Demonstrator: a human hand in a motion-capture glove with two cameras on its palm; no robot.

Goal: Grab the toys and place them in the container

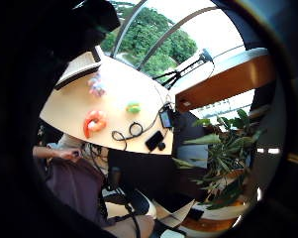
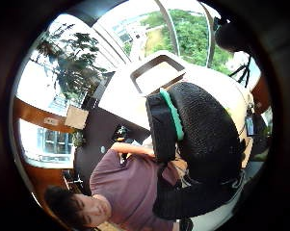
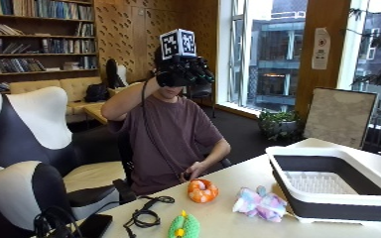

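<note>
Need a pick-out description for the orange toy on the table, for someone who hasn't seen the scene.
In the outside view, start at the big white-rimmed container at the table's right end. Three toys lie in front of it. The orange ring toy is the one nearest the seated person, beside the bare hand. It is a doughnut shape, unlike the pastel plush toy by the container and the green toy at the front edge.

No legible text, brand or number appears in any view. A white notice [image 3: 320,48] is fixed to the wooden pillar [image 3: 326,20] beside the window; it carries a red round symbol and lines of print, all too small to read. Book spines on the shelves [image 3: 38,29] show no readable titles.
</note>
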